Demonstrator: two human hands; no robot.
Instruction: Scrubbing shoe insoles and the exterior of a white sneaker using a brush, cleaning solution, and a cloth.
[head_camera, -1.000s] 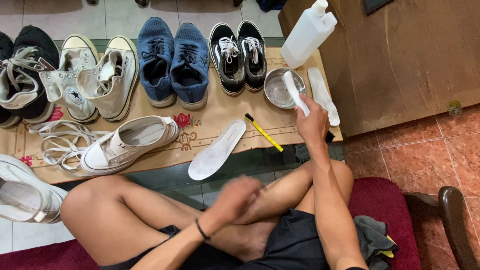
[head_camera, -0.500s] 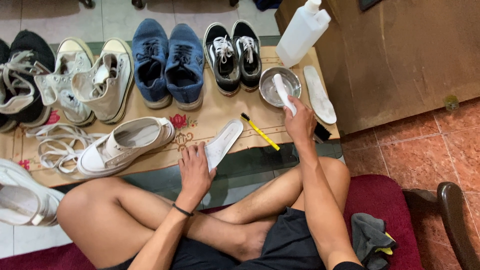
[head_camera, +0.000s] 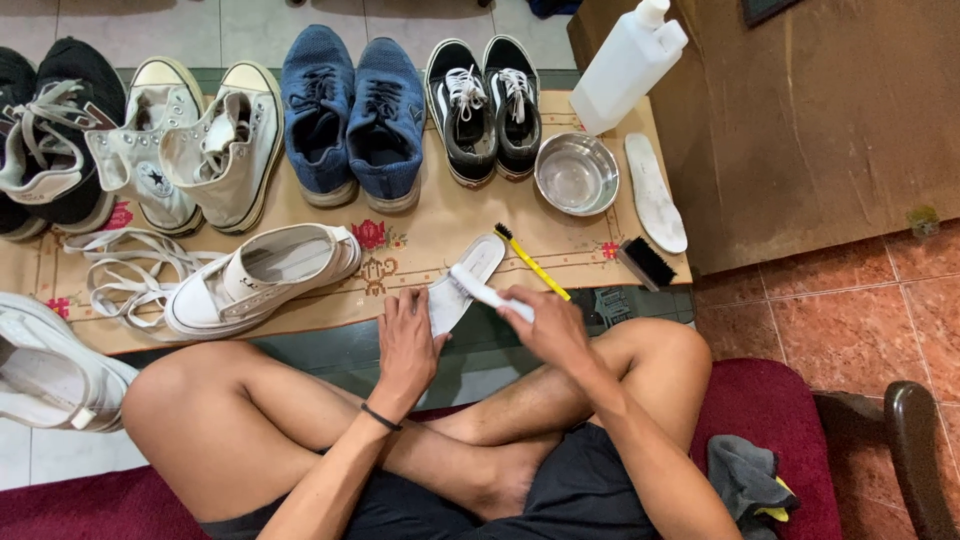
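My left hand presses on the near end of a white insole that lies at the front edge of the low table. My right hand holds a white brush, its head resting on the insole. A yellow toothbrush lies just right of the insole. A steel bowl stands farther back, with a second white insole and a black brush to its right. I sit cross-legged, knees under both hands.
A low table with a patterned cover holds a white sneaker, loose white laces, white high-tops, blue shoes, black-and-white shoes and a white plastic bottle. A wooden cabinet stands right. Grey cloth lies on the red cushion.
My right hand brought the white brush from the steel bowl down onto the insole. My left hand rose from my lap and settled on the insole's near end.
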